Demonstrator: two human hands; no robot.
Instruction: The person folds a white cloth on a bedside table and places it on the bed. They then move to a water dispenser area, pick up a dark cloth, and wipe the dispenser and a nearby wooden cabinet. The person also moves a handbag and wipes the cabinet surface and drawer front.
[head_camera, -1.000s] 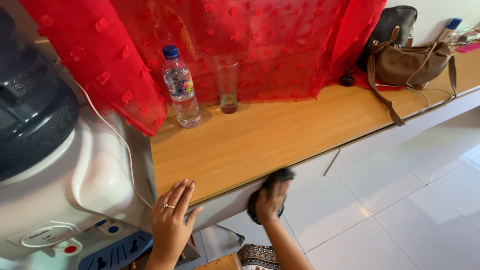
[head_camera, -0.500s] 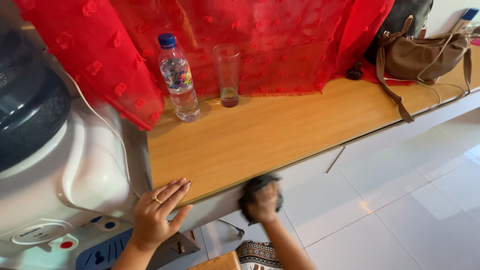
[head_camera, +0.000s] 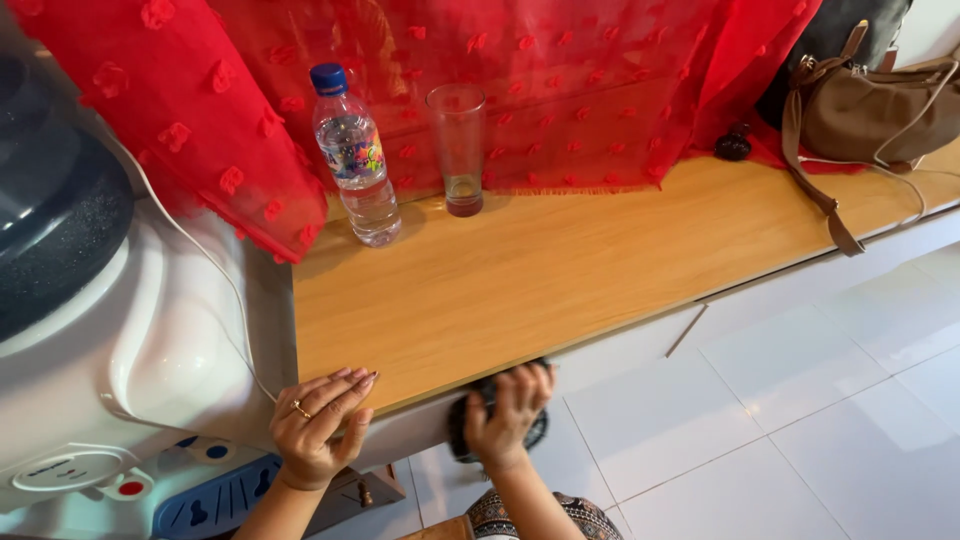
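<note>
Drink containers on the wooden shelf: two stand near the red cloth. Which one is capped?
The plastic water bottle on the left, closed with a blue cap. The drinking glass beside it stands open-topped, with only a little dark liquid at the bottom.

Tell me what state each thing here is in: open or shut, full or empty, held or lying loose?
Left hand: flat on the wooden shelf corner, holding nothing.
Right hand: pressing a dark cloth against the shelf's front edge.
Plastic bottle: upright, capped.
Glass: upright, nearly empty, a little dark liquid at the bottom.
Brown handbag: resting on the shelf, strap hanging over the edge.
Red fabric: draped behind.
</note>
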